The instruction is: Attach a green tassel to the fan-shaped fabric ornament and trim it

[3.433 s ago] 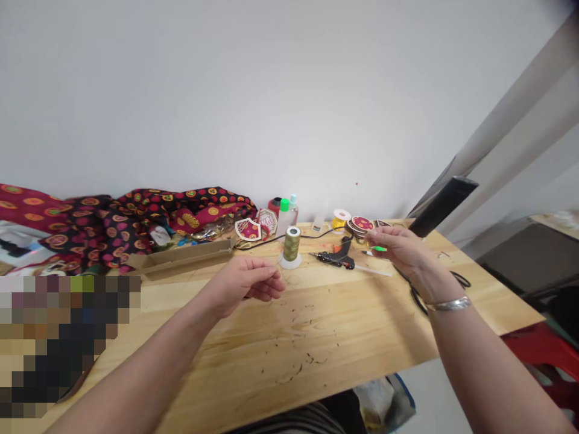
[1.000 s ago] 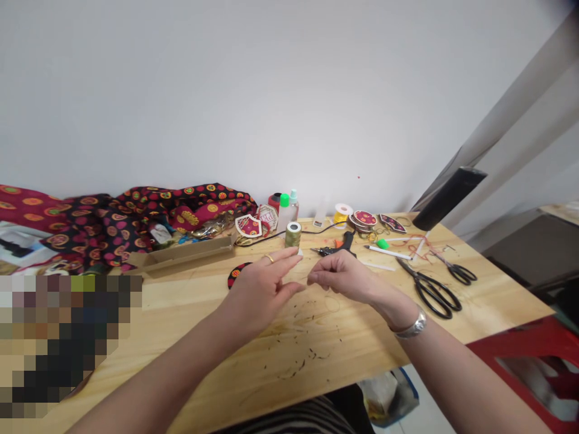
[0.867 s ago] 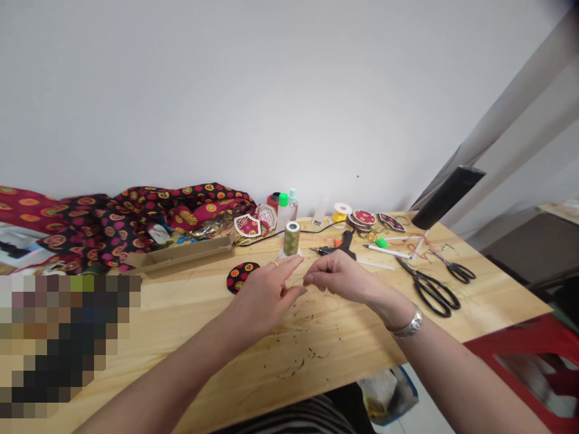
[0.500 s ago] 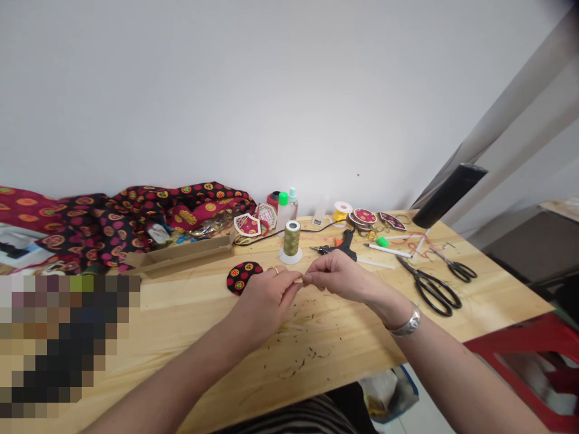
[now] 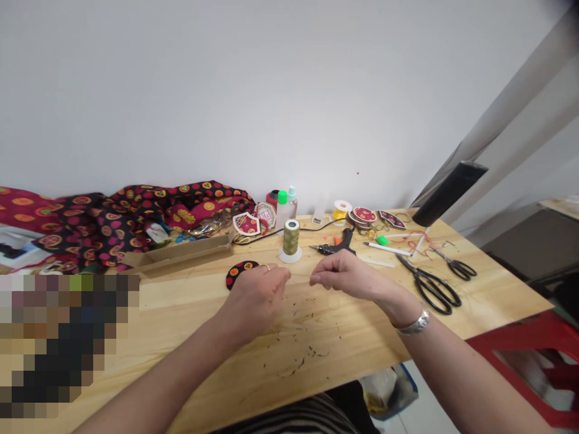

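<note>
My left hand (image 5: 260, 292) and my right hand (image 5: 346, 277) hover just above the wooden table (image 5: 316, 337), a short gap between them. Both are pinched closed, and a thin thread, barely visible, seems stretched between their fingertips. A spool of olive-gold thread (image 5: 291, 240) stands upright just beyond the hands. A round black fabric piece with red dots (image 5: 239, 272) lies flat beside my left hand. My right wrist wears a silver bangle.
A black glue gun (image 5: 338, 246), a green-capped pen (image 5: 389, 246) and two pairs of black scissors (image 5: 429, 288) lie to the right. Patterned red-black fabric (image 5: 136, 220), a cardboard box (image 5: 181, 253), small bottles (image 5: 284, 208) and fabric badges (image 5: 364, 216) line the back edge.
My right hand came in from the pen at the right to meet my left hand. The fingertips touched, and the hands have now drawn slightly apart, both pinched.
</note>
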Motion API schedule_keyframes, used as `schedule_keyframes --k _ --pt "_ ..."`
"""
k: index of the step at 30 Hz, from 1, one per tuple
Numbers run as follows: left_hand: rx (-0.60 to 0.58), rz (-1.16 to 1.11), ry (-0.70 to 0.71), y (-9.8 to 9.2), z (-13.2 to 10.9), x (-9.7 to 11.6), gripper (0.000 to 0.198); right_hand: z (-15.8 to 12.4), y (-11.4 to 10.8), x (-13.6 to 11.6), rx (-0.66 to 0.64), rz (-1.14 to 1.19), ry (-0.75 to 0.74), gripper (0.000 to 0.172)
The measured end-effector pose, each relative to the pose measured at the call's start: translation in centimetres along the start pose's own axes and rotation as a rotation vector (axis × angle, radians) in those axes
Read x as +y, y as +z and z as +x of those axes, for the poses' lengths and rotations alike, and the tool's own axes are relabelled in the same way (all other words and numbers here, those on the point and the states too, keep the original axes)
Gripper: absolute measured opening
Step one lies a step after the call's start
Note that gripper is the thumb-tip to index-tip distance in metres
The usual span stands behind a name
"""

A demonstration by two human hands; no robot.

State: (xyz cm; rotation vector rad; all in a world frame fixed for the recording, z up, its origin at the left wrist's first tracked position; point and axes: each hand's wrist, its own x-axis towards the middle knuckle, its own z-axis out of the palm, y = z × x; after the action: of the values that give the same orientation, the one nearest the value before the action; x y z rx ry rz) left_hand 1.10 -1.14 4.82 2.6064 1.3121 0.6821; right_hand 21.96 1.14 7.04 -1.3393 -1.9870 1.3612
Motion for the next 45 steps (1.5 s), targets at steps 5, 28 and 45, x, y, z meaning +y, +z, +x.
schedule_keyframes --k 5,28,45 --pt "0.044 -0.124 -0.19 -1.1 -0.3 -1.8 0.029 -1.5 -2.3 1.6 0.041 0.008 0.056 0.02" --pt "-0.069 -0.184 -0.112 -1.7 0.1 -0.4 0.027 -2.4 -0.8 1.9 0.37 -0.533 -0.067 0.025" --pt "-0.126 -0.297 -0.186 -1.7 0.6 0.6 0.031 0.6 3.6 0.5 0.232 0.033 -0.122 0.015"
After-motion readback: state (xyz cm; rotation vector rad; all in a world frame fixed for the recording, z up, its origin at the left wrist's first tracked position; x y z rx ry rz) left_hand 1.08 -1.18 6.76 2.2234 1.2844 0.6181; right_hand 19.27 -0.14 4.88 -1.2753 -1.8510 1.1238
